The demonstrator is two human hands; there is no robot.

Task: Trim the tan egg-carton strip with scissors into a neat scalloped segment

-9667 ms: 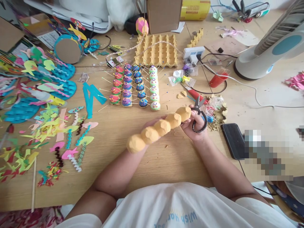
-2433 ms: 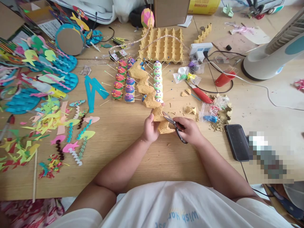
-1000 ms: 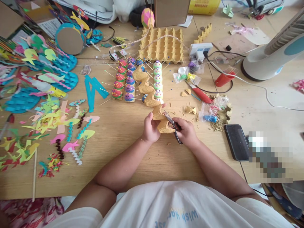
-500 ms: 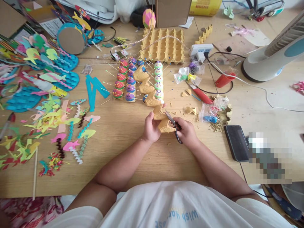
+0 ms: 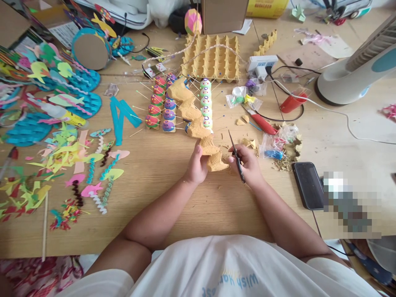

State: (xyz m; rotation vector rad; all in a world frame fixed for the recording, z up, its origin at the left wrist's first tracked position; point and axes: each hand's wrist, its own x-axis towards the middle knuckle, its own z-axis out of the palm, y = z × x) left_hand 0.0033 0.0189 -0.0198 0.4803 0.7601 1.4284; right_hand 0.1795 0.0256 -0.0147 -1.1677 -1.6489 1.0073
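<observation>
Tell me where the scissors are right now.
In the head view, the scissors are in the right hand, just right of centre over the wooden table, beside the egg-carton strip that the left hand holds.

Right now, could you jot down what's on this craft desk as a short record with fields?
left hand: left hand grips the egg-carton strip near its lower end
right hand: right hand holds the scissors, blades beside the strip, apart from it
behind strip: painted egg cups stuck with pins, egg tray
right side: phone, fan
left side: paper cutouts
</observation>
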